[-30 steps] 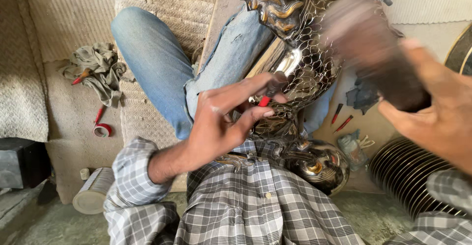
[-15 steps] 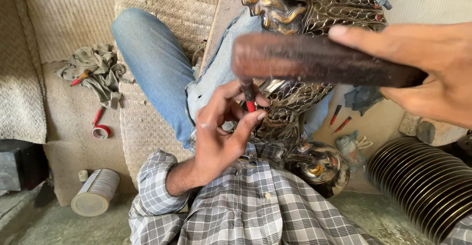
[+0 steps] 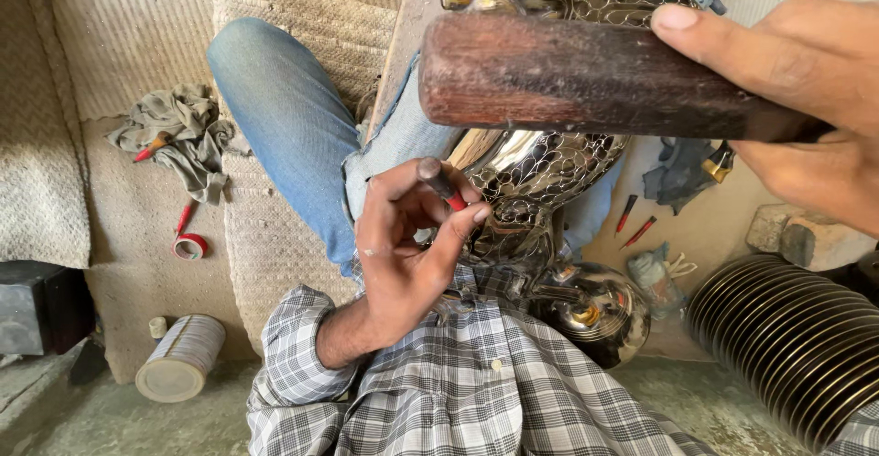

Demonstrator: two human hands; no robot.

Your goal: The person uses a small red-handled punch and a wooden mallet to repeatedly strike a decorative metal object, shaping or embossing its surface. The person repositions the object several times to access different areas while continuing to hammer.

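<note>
My left hand [image 3: 407,245] pinches a small chisel [image 3: 441,184] with a red band, its tip set against a shiny embossed metal bird figure [image 3: 536,168] that rests across my lap. My right hand [image 3: 806,99] grips a dark wooden mallet [image 3: 586,76], held level above the figure and close to the camera. The figure's scaled body runs from the top of the view down to a rounded base [image 3: 591,314] near my shirt.
A grey rag [image 3: 179,135] and a red tape roll [image 3: 190,246] lie on the woven mat at left. A white can [image 3: 181,357] lies near a black box [image 3: 41,305]. Stacked dark ribbed plates [image 3: 787,337], two red-tipped punches [image 3: 632,222] and stones [image 3: 806,236] sit at right.
The mallet has swung from raised and blurred at right to a level hold above the figure. My left hand has closed its fingers on the chisel and set it against the metal.
</note>
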